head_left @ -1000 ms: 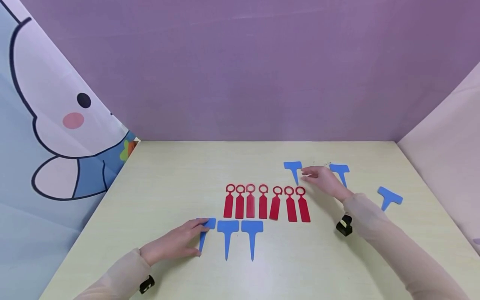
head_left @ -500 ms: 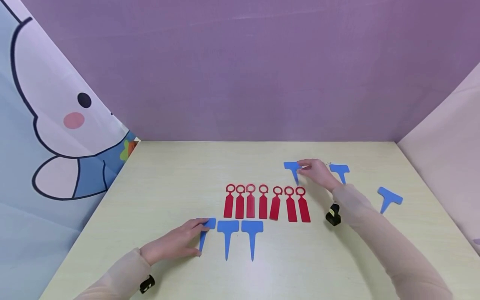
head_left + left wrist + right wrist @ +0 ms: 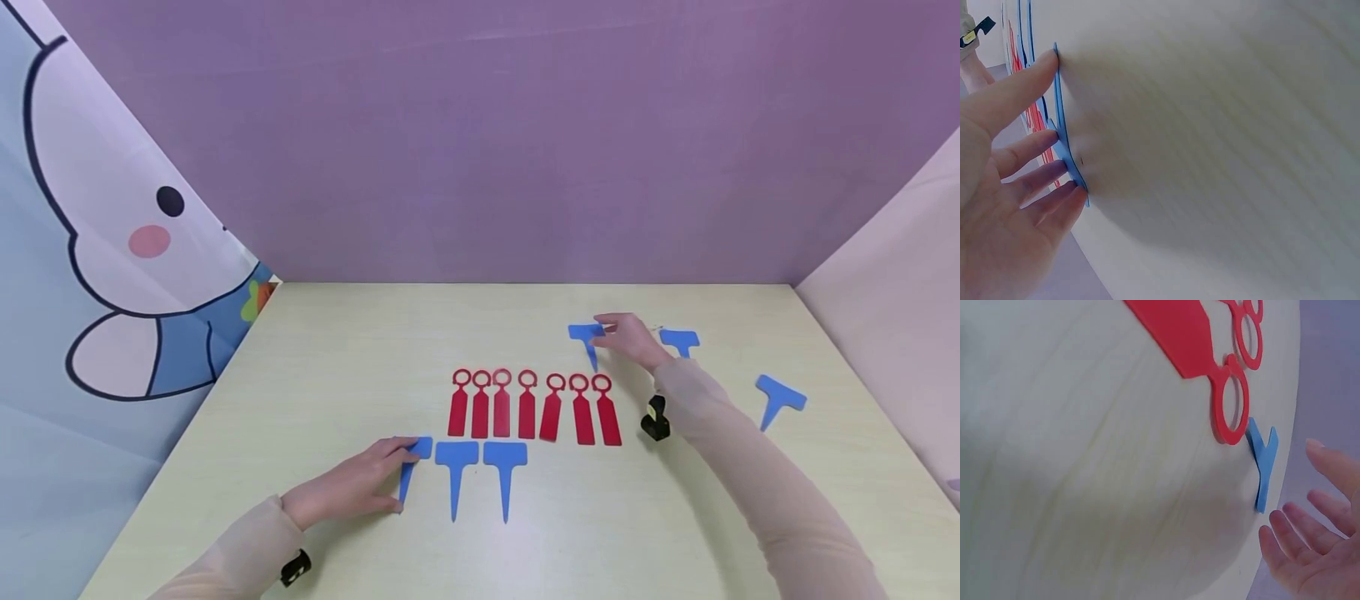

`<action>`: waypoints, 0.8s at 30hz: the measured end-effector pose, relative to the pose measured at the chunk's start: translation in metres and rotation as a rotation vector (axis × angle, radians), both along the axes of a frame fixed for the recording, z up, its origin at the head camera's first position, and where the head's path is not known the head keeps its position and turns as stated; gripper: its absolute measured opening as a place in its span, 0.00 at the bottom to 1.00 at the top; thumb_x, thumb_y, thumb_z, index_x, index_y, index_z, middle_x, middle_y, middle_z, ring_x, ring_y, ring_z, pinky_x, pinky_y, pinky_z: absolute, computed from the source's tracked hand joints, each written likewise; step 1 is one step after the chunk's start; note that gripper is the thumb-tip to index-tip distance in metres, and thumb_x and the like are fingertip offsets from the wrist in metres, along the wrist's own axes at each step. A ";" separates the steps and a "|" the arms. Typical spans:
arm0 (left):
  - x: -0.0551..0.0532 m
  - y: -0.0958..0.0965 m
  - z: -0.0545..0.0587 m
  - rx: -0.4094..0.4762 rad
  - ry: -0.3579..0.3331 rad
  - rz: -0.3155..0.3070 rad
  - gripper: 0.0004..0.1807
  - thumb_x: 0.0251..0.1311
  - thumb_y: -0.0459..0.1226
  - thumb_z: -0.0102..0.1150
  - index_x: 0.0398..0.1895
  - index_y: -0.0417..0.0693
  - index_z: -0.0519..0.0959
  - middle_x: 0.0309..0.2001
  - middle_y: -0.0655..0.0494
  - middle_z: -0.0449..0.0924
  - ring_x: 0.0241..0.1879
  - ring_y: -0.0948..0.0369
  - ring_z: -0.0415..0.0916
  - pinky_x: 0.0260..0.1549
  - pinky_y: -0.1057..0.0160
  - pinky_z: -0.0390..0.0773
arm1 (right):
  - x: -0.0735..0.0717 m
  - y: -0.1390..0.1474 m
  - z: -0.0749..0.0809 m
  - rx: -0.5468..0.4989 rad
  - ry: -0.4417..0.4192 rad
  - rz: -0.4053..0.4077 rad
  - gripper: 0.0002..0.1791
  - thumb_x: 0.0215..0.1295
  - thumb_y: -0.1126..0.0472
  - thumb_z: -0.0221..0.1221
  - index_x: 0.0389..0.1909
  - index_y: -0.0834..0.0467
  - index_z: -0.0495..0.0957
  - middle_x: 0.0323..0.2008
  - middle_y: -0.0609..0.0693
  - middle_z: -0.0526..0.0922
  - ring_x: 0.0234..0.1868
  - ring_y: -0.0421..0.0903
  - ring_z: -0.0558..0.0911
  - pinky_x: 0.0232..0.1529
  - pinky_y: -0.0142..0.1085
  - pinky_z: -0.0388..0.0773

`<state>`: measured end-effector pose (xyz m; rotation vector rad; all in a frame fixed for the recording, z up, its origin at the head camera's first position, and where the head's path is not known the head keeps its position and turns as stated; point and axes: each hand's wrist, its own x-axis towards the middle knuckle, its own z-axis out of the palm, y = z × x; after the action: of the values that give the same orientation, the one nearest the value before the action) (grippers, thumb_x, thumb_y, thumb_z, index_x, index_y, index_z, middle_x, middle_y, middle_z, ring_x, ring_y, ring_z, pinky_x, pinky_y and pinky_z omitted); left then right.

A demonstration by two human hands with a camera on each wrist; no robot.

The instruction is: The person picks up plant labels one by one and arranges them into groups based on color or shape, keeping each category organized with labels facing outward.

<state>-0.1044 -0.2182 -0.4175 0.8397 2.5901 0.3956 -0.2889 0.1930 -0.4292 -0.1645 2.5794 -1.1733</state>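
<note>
My left hand (image 3: 354, 483) rests on a blue T-shaped plant label (image 3: 423, 447) lying on the table. In the left wrist view its thumb touches one end of that label (image 3: 1062, 106) and the fairly straight fingers touch the other end. Two more blue plant labels (image 3: 456, 454) (image 3: 506, 454) lie in line to its right. Toward the back, my right hand (image 3: 632, 340) is over the right end of another blue label (image 3: 582, 332). The right wrist view shows the right hand (image 3: 1319, 540) with spread fingers, nothing between them, close beside this label (image 3: 1264, 469).
Several red tags with ring tops (image 3: 527, 417) form a row across the middle of the table (image 3: 360, 350). Two further blue labels (image 3: 679, 338) (image 3: 780, 393) lie at the right, one partly behind the right forearm. A purple wall (image 3: 480, 150) rises behind the table.
My right hand has moved left and slightly back, from beside the far blue label to over its right end. The left hand and the labels have stayed in place.
</note>
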 end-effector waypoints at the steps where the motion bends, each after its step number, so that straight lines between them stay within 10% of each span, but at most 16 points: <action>1: 0.000 0.000 0.000 0.001 0.002 -0.001 0.34 0.47 0.45 0.64 0.57 0.40 0.66 0.62 0.46 0.57 0.61 0.51 0.56 0.55 0.54 0.65 | -0.001 -0.001 -0.001 0.001 -0.005 -0.002 0.30 0.58 0.59 0.58 0.60 0.65 0.62 0.59 0.64 0.64 0.56 0.60 0.65 0.55 0.51 0.65; 24: 0.000 0.002 0.002 0.006 0.000 0.001 0.34 0.47 0.44 0.64 0.56 0.40 0.66 0.62 0.45 0.57 0.60 0.50 0.56 0.55 0.53 0.64 | -0.017 0.000 -0.020 0.084 0.024 0.062 0.38 0.53 0.60 0.61 0.60 0.73 0.56 0.58 0.71 0.60 0.57 0.61 0.63 0.59 0.51 0.59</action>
<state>-0.1048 -0.2158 -0.4150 0.8412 2.5909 0.4037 -0.3059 0.1925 -0.4488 -0.2399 2.6187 -1.0453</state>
